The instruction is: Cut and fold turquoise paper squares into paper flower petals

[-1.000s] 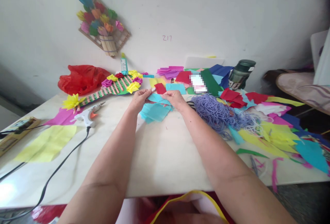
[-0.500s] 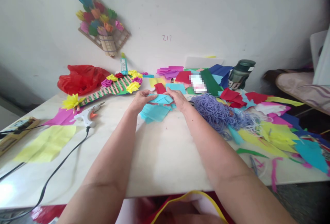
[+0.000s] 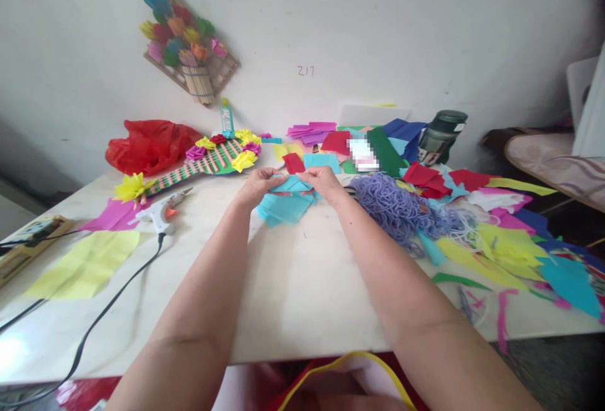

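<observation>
Head view only. Left hand (image 3: 258,185) and right hand (image 3: 322,183) both out at far end of counter (image 3: 293,285), pinched closed on one small turquoise paper piece (image 3: 292,185), fingertips at its two ends, piece held just off the surface between the hands. Compared with a second ago: hands then wider apart with paper stretched flat between them; half a second ago drawn close with piece bunched up; now slightly apart again, piece looking narrower and doubled over, so likely a fold or pleat just made, though crease itself too small to confirm. Directly under both hands: loose turquoise paper sheets (image 3: 283,208) lying flat on counter. Just beyond the hands: red paper scrap (image 3: 293,162) and another turquoise square (image 3: 322,161). Right of right hand, near but not touching: heap of purple yarn (image 3: 397,204), then scattered coloured paper offcuts (image 3: 510,241) running on toward counter edge. Beyond that, dark green flask (image 3: 439,135) against wall. Left of left hand, well apart: glue gun (image 3: 161,210) lying on its side, black cord (image 3: 94,329) trailing toward near edge; striped guitar-shaped craft (image 3: 208,160) with paper flowers beyond it; red plastic bag (image 3: 149,143) further left; yellow sheet (image 3: 87,263) and pink sheet (image 3: 111,214) flat on counter. Wall above left hand: stick frame with paper flowers (image 3: 186,42). No other person in frame.
</observation>
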Demonstrator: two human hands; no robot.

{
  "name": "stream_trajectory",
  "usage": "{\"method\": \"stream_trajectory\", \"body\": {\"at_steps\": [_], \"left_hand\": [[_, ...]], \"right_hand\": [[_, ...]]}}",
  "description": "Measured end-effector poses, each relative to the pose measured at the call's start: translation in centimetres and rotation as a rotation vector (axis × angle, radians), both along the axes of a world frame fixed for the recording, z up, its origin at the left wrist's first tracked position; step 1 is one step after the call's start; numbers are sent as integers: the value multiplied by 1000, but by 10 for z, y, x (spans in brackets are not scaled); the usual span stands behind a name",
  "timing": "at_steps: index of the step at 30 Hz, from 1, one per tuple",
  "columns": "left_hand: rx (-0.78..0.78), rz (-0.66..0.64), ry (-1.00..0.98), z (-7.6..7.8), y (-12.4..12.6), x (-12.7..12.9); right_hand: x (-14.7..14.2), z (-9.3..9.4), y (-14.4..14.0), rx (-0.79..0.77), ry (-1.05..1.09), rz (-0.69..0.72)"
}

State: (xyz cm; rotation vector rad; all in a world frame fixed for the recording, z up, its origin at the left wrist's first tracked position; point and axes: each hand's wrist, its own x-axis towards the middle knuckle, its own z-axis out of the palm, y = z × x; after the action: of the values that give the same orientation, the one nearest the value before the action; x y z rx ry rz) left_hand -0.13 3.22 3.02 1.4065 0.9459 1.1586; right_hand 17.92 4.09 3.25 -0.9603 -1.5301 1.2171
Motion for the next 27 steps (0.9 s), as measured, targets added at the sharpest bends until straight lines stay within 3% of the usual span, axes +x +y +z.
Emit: {"method": "stream_trajectory", "body": {"at_steps": [6,9,15,22,27], "left_hand": [[47,53,45,0,3,1],[60,58,56,2,1,4],[-18,-3,118,3,0,4],[-7,-2,100,1,3,1],[-19,-27,95,3,0,1]], "right_hand": [[3,-2,2,-122,78,102],[2,-6,6,-162,96,88],[-3,-13,11,-87,68,-5],[-2,-9,7,-130,55,64],[-3,-7,5,-96,68,22]]}}
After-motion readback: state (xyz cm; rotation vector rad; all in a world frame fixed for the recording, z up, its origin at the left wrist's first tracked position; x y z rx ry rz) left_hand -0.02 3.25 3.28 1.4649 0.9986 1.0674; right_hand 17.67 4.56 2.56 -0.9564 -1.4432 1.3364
